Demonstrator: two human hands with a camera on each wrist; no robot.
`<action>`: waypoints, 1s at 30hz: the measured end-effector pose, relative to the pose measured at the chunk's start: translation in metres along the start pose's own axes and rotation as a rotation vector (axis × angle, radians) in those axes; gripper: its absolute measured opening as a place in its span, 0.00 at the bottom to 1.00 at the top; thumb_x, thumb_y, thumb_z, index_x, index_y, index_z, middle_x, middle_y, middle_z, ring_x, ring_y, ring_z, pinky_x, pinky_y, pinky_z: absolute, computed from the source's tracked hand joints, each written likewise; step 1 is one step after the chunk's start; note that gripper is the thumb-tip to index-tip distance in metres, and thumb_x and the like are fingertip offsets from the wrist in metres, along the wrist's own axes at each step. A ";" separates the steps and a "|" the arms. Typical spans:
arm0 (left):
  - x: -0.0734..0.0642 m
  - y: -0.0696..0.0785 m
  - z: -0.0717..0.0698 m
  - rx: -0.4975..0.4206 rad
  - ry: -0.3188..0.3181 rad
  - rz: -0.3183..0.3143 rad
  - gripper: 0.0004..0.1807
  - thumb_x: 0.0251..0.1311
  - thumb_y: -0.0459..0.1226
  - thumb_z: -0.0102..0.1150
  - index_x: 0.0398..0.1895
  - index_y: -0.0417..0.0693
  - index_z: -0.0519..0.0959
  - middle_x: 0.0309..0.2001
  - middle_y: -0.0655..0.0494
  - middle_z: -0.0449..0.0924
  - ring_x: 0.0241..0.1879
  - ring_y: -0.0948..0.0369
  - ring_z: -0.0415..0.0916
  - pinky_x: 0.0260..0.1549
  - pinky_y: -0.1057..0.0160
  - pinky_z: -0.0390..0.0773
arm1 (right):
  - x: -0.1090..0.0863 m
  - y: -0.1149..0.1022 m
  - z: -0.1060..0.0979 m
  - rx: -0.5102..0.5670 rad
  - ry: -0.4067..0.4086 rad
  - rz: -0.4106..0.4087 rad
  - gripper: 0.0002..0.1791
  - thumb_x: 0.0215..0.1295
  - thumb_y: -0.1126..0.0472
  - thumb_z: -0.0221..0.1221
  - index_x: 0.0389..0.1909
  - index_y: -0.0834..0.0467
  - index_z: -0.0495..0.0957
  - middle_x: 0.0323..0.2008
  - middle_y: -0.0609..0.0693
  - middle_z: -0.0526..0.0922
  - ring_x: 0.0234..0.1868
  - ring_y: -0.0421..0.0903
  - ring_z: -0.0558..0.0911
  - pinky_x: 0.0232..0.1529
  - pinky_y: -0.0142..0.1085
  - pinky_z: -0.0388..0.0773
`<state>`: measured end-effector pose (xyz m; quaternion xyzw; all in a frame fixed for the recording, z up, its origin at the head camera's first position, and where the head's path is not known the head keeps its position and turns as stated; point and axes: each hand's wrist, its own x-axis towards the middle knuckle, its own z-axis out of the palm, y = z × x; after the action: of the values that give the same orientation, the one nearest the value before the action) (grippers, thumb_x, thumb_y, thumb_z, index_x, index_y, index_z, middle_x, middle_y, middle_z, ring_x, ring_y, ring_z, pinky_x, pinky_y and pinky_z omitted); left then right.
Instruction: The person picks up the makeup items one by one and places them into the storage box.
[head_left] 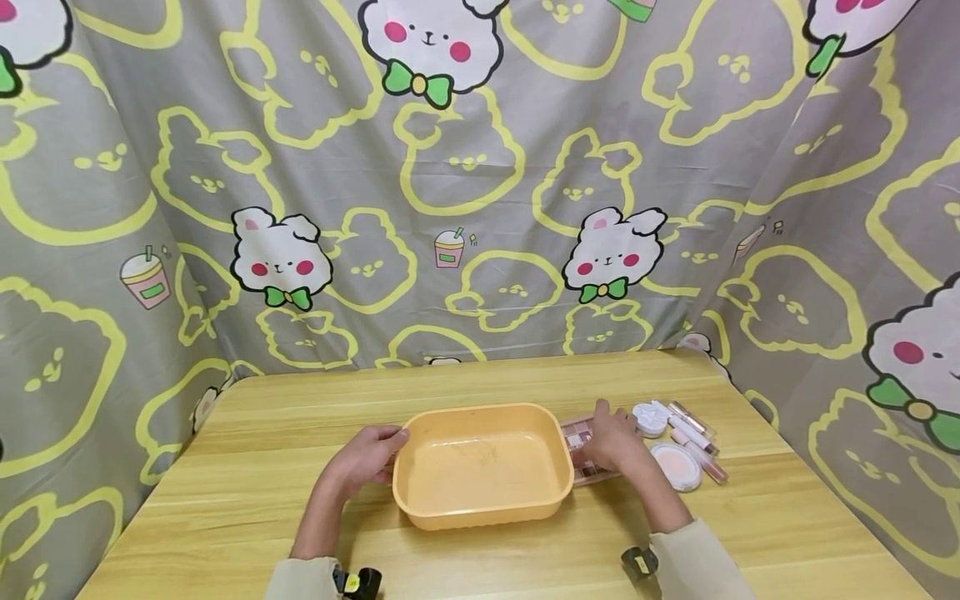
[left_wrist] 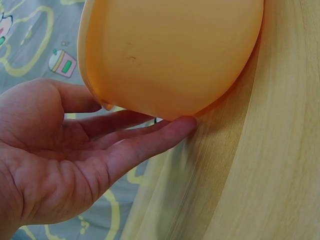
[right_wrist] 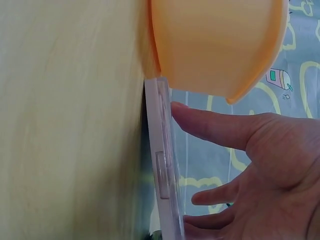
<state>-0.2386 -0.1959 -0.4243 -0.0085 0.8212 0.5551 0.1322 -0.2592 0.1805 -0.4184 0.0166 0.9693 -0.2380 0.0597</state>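
A yellow-orange plastic basin [head_left: 483,471] stands on the wooden table, with nothing in it. My left hand [head_left: 367,458] holds its left end: the thumb is at the rim and the fingers [left_wrist: 150,145] reach against the outside lower down. To the right of the basin lies an eyeshadow palette [head_left: 579,442] with a clear lid, its left end close to the basin wall. Over the palette is my right hand [head_left: 613,440], fingers spread. In the right wrist view its thumb is at the lid of the palette [right_wrist: 162,150], and the other fingertips are near or touching it.
Right of my right hand lie a white round case [head_left: 650,419], a round powder compact [head_left: 677,467] and several slim cosmetic tubes [head_left: 693,433]. A patterned grey curtain [head_left: 480,183] hangs behind and at both sides of the table [head_left: 262,467].
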 end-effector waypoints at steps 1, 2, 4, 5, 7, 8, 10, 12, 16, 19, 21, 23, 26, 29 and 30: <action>0.000 0.000 0.000 0.001 0.001 -0.002 0.25 0.78 0.42 0.46 0.68 0.33 0.71 0.51 0.44 0.84 0.50 0.51 0.84 0.41 0.52 0.87 | 0.000 0.000 0.000 0.002 0.005 -0.003 0.61 0.45 0.55 0.78 0.70 0.78 0.52 0.62 0.88 0.59 0.66 0.84 0.57 0.65 0.76 0.55; 0.000 0.000 0.000 0.003 0.002 -0.002 0.25 0.78 0.42 0.46 0.68 0.33 0.71 0.51 0.44 0.84 0.50 0.51 0.84 0.41 0.52 0.87 | 0.000 0.001 0.000 0.004 0.009 -0.006 0.61 0.45 0.54 0.79 0.71 0.77 0.52 0.62 0.88 0.58 0.66 0.84 0.57 0.65 0.75 0.56; 0.000 0.000 0.000 0.006 0.004 0.000 0.25 0.78 0.42 0.46 0.68 0.33 0.71 0.51 0.44 0.84 0.49 0.51 0.84 0.41 0.52 0.87 | 0.001 0.002 -0.001 0.010 0.018 -0.012 0.61 0.44 0.55 0.79 0.71 0.77 0.52 0.62 0.87 0.59 0.66 0.83 0.58 0.65 0.74 0.58; 0.000 -0.001 0.000 0.007 0.005 0.000 0.25 0.78 0.42 0.46 0.68 0.33 0.71 0.51 0.44 0.84 0.49 0.51 0.83 0.40 0.52 0.87 | 0.001 0.003 -0.002 0.013 0.026 -0.017 0.61 0.44 0.55 0.79 0.70 0.77 0.53 0.62 0.87 0.59 0.66 0.82 0.59 0.65 0.74 0.60; -0.001 -0.001 0.000 0.009 0.006 0.002 0.25 0.78 0.42 0.46 0.68 0.33 0.71 0.51 0.44 0.84 0.50 0.51 0.83 0.40 0.52 0.87 | 0.001 0.003 -0.004 0.026 0.046 -0.027 0.58 0.44 0.57 0.78 0.69 0.78 0.55 0.60 0.86 0.61 0.64 0.81 0.61 0.64 0.72 0.63; -0.001 -0.001 0.000 0.008 0.005 0.003 0.25 0.78 0.42 0.46 0.68 0.33 0.71 0.51 0.43 0.84 0.50 0.50 0.83 0.40 0.51 0.87 | 0.001 0.003 -0.005 0.035 0.056 -0.032 0.57 0.44 0.58 0.78 0.69 0.78 0.56 0.60 0.86 0.62 0.64 0.81 0.62 0.63 0.71 0.65; -0.001 -0.002 0.000 0.007 0.006 0.003 0.25 0.78 0.42 0.46 0.68 0.33 0.71 0.52 0.43 0.84 0.50 0.50 0.83 0.41 0.51 0.87 | 0.002 0.004 -0.008 0.050 0.076 -0.041 0.56 0.43 0.60 0.78 0.67 0.79 0.57 0.58 0.85 0.64 0.62 0.80 0.64 0.62 0.70 0.67; -0.001 -0.002 0.000 0.007 0.006 0.005 0.25 0.78 0.42 0.47 0.68 0.33 0.71 0.52 0.43 0.84 0.51 0.50 0.83 0.41 0.51 0.87 | 0.002 0.005 -0.010 0.064 0.087 -0.042 0.55 0.43 0.61 0.77 0.67 0.79 0.57 0.58 0.84 0.64 0.62 0.80 0.65 0.61 0.69 0.69; -0.001 -0.001 0.000 0.006 0.002 0.010 0.26 0.78 0.43 0.47 0.68 0.32 0.71 0.53 0.42 0.83 0.51 0.50 0.83 0.41 0.51 0.87 | 0.003 0.007 -0.014 0.075 0.087 -0.035 0.49 0.44 0.63 0.76 0.63 0.80 0.61 0.54 0.80 0.67 0.58 0.77 0.68 0.58 0.68 0.71; 0.000 -0.001 0.000 0.002 -0.005 0.011 0.26 0.78 0.42 0.47 0.68 0.32 0.71 0.53 0.43 0.83 0.51 0.50 0.83 0.41 0.51 0.87 | 0.004 0.009 -0.016 0.083 0.088 -0.045 0.42 0.44 0.63 0.75 0.57 0.79 0.66 0.47 0.74 0.73 0.50 0.70 0.75 0.54 0.63 0.76; 0.000 -0.001 0.000 0.002 -0.006 0.012 0.25 0.78 0.42 0.46 0.68 0.33 0.71 0.53 0.43 0.84 0.50 0.50 0.83 0.41 0.51 0.87 | 0.004 0.010 -0.018 0.088 0.089 -0.058 0.40 0.44 0.64 0.74 0.56 0.79 0.68 0.44 0.72 0.77 0.47 0.64 0.77 0.53 0.60 0.78; 0.000 -0.001 0.000 0.004 -0.005 0.007 0.25 0.78 0.42 0.46 0.68 0.33 0.71 0.52 0.43 0.84 0.50 0.50 0.83 0.41 0.51 0.87 | 0.004 0.011 -0.020 0.088 0.094 -0.074 0.39 0.44 0.65 0.73 0.56 0.79 0.69 0.43 0.71 0.80 0.44 0.62 0.80 0.52 0.57 0.79; 0.000 -0.001 0.000 0.010 -0.002 0.008 0.25 0.78 0.42 0.46 0.68 0.33 0.71 0.52 0.43 0.84 0.49 0.51 0.84 0.41 0.51 0.87 | 0.004 0.011 -0.022 0.088 0.104 -0.089 0.40 0.45 0.66 0.71 0.60 0.78 0.69 0.46 0.71 0.82 0.45 0.61 0.81 0.53 0.57 0.79; 0.001 -0.001 0.000 0.013 -0.002 0.010 0.25 0.78 0.42 0.46 0.68 0.33 0.72 0.51 0.43 0.84 0.49 0.51 0.84 0.40 0.52 0.87 | 0.003 0.011 -0.023 0.098 0.112 -0.096 0.39 0.46 0.66 0.71 0.62 0.76 0.70 0.47 0.70 0.82 0.47 0.63 0.81 0.54 0.58 0.79; 0.001 -0.001 0.000 0.014 -0.002 0.010 0.25 0.78 0.42 0.46 0.68 0.33 0.72 0.51 0.44 0.84 0.49 0.51 0.84 0.40 0.52 0.87 | 0.003 0.010 -0.023 0.100 0.114 -0.099 0.39 0.47 0.66 0.71 0.62 0.75 0.70 0.47 0.70 0.82 0.48 0.63 0.81 0.54 0.58 0.79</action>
<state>-0.2390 -0.1968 -0.4256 -0.0027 0.8249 0.5501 0.1304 -0.2640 0.2006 -0.4029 -0.0150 0.9576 -0.2877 -0.0084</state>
